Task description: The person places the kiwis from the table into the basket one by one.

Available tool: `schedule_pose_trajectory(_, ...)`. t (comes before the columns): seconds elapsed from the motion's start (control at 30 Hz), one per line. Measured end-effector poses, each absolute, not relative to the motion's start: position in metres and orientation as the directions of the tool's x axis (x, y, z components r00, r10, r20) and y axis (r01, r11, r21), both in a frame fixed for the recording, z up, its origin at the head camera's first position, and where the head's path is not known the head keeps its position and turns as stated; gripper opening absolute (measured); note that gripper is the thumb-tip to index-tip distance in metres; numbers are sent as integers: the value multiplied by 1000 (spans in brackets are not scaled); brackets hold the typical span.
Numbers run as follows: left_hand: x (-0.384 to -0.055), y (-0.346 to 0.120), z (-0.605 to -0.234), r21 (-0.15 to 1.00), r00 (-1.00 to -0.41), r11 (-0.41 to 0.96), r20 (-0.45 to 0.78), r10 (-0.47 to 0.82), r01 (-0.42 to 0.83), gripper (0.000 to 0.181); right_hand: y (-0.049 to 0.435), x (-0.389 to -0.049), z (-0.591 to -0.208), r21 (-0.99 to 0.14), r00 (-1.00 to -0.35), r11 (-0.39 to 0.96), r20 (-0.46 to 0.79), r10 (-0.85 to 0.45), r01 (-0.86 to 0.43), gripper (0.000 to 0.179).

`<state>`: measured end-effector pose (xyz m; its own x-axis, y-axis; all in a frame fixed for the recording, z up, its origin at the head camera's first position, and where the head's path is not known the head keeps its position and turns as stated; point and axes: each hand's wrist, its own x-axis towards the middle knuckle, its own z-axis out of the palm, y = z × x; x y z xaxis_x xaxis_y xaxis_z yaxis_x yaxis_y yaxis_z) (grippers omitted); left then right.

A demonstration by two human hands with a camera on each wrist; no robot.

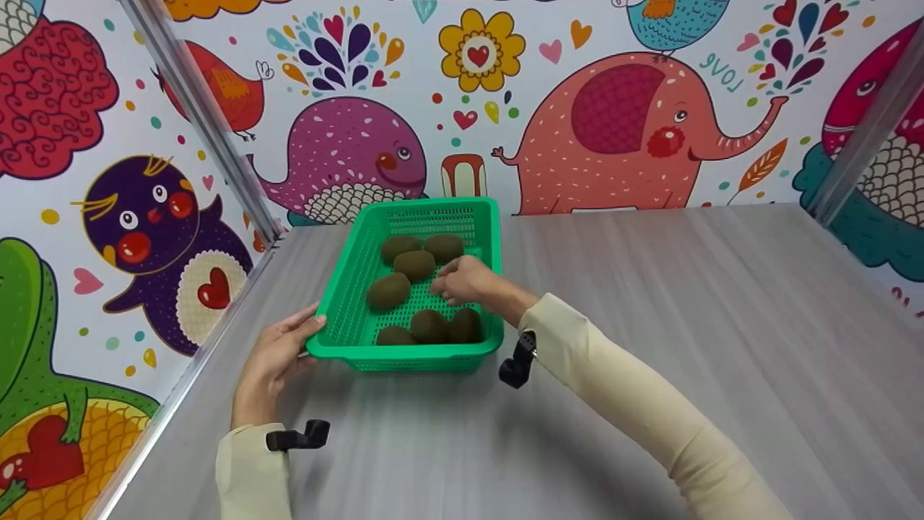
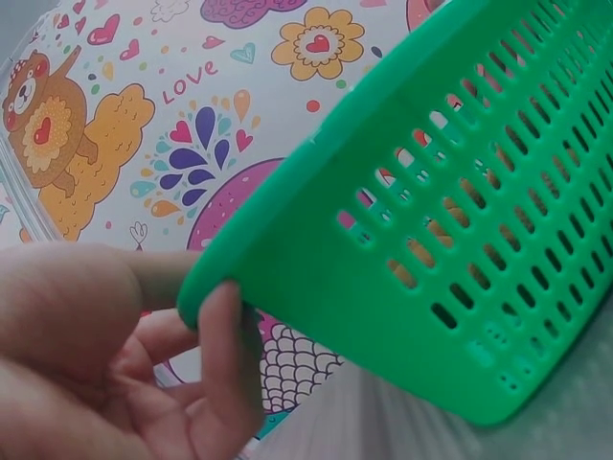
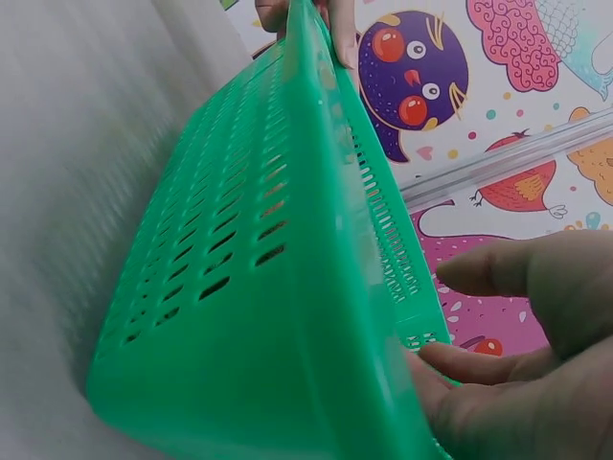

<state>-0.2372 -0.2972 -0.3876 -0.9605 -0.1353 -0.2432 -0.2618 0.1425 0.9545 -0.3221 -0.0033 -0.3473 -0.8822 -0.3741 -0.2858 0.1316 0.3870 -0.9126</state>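
A green plastic basket (image 1: 404, 352) with slotted sides stands on the table and holds several brown kiwis (image 1: 389, 291). Some kiwis lie in its far and left part; others, such as one kiwi (image 1: 429, 326), sit along the near wall, partly hidden by the rim. My left hand (image 1: 274, 354) grips the basket's near left corner, thumb above the rim and fingers below, as the left wrist view also shows. Over the right part of the basket hovers my right hand (image 1: 471, 280). In the right wrist view its thumb (image 3: 484, 268) stands apart from the fingers, with nothing between them.
The basket stands on a grey wood-grain table (image 1: 650, 325). Behind and to the left rise panels with cartoon animals, among them an elephant (image 1: 613, 144). Metal profiles (image 1: 209, 115) edge the panels. A black wrist camera (image 1: 517, 361) sits on the right sleeve.
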Motion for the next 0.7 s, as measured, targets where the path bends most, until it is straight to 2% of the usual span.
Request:
schedule_pose_trajectory(0.5, -227, -284, -374, 890, -939, 333, -235, -251, -312, 55, 28, -316, -346, -968, -925, 250, -126, -359, 35, 34)
schedule_pose_trajectory(0.7, -223, -274, -370, 851, -951, 441, -190, -244, -283, 56, 57, -315, -354, -979, -945, 192, -2, -328, -65, 36)
